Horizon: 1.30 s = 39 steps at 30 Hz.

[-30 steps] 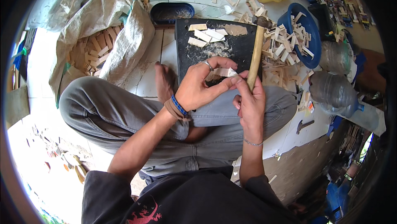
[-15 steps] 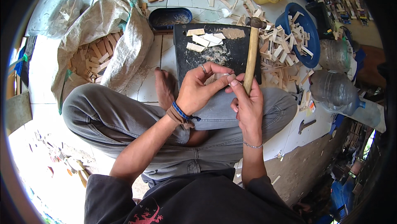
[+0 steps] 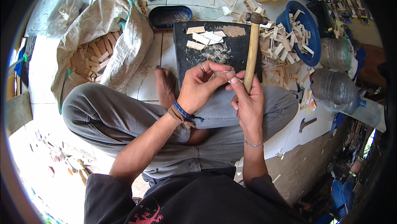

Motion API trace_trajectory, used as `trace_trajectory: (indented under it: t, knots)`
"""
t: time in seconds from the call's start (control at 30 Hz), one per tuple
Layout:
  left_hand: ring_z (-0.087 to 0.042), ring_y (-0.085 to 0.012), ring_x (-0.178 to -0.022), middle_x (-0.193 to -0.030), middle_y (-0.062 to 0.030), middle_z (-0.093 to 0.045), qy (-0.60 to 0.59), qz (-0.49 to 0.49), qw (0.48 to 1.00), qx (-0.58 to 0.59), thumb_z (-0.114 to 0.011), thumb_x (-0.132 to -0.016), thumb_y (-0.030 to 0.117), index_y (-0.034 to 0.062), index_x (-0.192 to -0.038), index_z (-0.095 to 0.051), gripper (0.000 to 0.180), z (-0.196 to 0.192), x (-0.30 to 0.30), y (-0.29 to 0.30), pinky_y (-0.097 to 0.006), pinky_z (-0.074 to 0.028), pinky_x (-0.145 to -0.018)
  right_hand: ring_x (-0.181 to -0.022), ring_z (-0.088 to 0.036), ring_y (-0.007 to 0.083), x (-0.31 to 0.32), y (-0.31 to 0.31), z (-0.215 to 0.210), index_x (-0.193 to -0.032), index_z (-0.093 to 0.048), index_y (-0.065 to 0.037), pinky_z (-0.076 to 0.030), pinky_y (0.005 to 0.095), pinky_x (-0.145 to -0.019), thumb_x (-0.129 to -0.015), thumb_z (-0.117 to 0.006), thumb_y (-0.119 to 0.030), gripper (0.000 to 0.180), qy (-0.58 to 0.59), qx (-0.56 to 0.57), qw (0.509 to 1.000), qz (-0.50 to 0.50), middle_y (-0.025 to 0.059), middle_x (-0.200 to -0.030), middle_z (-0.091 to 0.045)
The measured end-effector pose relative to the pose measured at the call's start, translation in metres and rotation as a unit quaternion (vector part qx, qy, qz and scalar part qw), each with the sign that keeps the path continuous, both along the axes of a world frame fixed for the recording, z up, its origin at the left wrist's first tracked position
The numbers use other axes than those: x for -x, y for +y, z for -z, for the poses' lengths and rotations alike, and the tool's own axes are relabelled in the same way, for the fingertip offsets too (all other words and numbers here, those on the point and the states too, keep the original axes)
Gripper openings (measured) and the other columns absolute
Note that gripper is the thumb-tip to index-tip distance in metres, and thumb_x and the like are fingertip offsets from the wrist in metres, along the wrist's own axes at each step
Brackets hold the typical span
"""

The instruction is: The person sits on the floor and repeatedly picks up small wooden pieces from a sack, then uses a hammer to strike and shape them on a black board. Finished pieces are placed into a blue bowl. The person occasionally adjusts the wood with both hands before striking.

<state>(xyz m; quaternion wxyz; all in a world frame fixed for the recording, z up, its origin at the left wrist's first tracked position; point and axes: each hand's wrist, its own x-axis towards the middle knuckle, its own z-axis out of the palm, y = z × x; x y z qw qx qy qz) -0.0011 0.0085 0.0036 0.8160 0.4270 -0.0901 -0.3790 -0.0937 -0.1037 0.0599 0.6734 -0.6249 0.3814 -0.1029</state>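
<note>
I sit cross-legged on the floor. My right hand (image 3: 247,100) grips the wooden handle of a hammer (image 3: 252,46), whose metal head points away over a black board (image 3: 182,42). My left hand (image 3: 202,85), with a ring and a blue wristband, pinches a small pale wood piece (image 3: 226,74) together with the right thumb and fingertips, just above my knee. Several cut wood pieces (image 3: 204,37) and sawdust lie on the board beyond my hands.
A blue bowl (image 3: 314,46) full of wood slips stands at the right, with loose slips heaped beside it. A woven sack (image 3: 103,29) of wood blocks lies at the left. A dark dish (image 3: 169,16) sits behind the board. Plastic bottles (image 3: 335,87) and a second hammer (image 3: 307,123) lie at the right.
The hammer has swung from leaning right to nearly upright in my right hand. Both hands have closed in on the small wood piece and shifted slightly toward the board.
</note>
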Motion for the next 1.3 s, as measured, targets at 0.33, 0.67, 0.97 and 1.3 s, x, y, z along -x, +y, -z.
trace_trajectory:
  t: [0.33, 0.67, 0.97, 1.3]
  knots:
    - [-0.069, -0.0114, -0.100, -0.111, -0.0088, -0.075, 0.029, 0.017, 0.999, 0.007, -0.071, -0.098, 0.002, -0.0022, -0.116, -0.069, 0.019, -0.003, -0.004, 0.007, -0.027, -0.056, -0.091, -0.050, -0.043, -0.0008, 0.003, 0.003, 0.002, -0.114, -0.059, -0.009, -0.031, 0.0165, -0.042, -0.104, -0.065, -0.018, 0.015, -0.011, -0.001, 1.000, -0.022, 0.0075, -0.089, -0.069]
    - [-0.070, -0.0126, -0.094, -0.108, -0.0101, -0.075, 0.037, 0.007, 0.999, 0.012, -0.070, -0.098, 0.001, -0.0033, -0.115, -0.069, 0.018, -0.004, -0.003, 0.006, -0.028, -0.057, -0.087, -0.052, -0.041, -0.0013, 0.008, -0.001, 0.005, -0.119, -0.056, -0.008, -0.030, 0.0159, -0.042, -0.107, -0.060, -0.020, 0.017, -0.042, -0.044, 0.997, -0.053, 0.0086, -0.099, -0.070]
    - [-0.070, -0.0129, -0.095, -0.111, -0.0108, -0.075, 0.043, 0.008, 0.999, 0.000, -0.070, -0.098, 0.001, -0.0031, -0.114, -0.069, 0.017, -0.004, -0.004, 0.009, -0.028, -0.057, -0.088, -0.058, -0.042, -0.0012, 0.009, 0.001, 0.007, -0.119, -0.058, -0.009, -0.032, 0.0176, -0.045, -0.106, -0.064, -0.021, 0.019, -0.037, -0.044, 0.997, -0.055, 0.0006, -0.095, -0.069]
    - [-0.070, -0.0139, -0.106, -0.113, -0.0115, -0.075, 0.014, 0.008, 1.000, -0.013, -0.070, -0.097, -0.003, -0.0039, -0.113, -0.069, 0.016, -0.006, -0.002, 0.004, -0.026, -0.056, -0.096, -0.066, -0.041, 0.0004, 0.038, -0.013, -0.016, -0.133, -0.060, -0.009, -0.037, 0.0205, -0.055, -0.106, -0.063, -0.019, 0.029, 0.067, 0.200, 0.975, -0.070, -0.0034, -0.090, -0.060]
